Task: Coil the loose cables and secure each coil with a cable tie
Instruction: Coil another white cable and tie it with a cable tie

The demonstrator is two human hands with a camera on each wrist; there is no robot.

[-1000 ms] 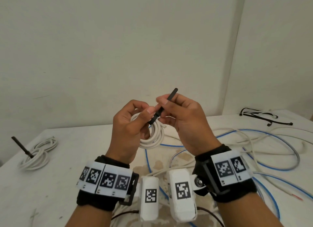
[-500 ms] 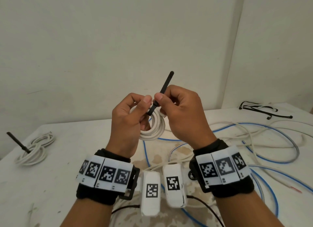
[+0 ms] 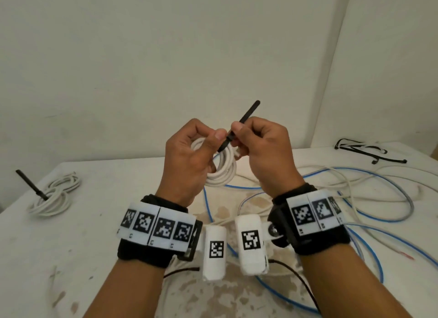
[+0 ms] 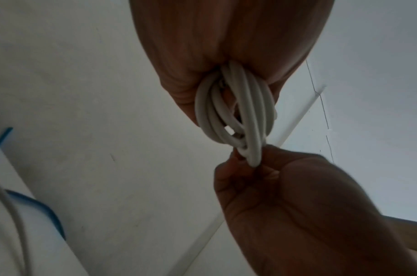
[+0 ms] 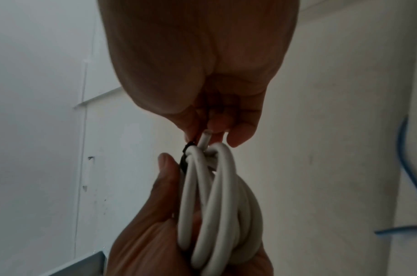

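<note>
I hold a small white cable coil [image 3: 222, 173] in the air above the table. My left hand [image 3: 189, 161] grips the coil, its thumb pressed by the black cable tie [image 3: 239, 127] that wraps the top of the coil. My right hand [image 3: 263, 147] pinches the tie's strap, whose free tail sticks up to the right. In the left wrist view the white coil [image 4: 240, 115] hangs from the left palm. In the right wrist view the white coil [image 5: 217, 201] has the black cable tie [image 5: 185, 158] at its top, beside a cut cable end.
A second white coil [image 3: 53, 196] with a black tie lies at the table's left. Loose blue and white cables [image 3: 355, 194] sprawl over the table's right half. Spare black ties [image 3: 365, 150] lie at the far right corner. A wall stands close behind.
Both hands rose a little with the coil. The right hand pulled the tie's strap up and to the right, so more tail shows above the fingers.
</note>
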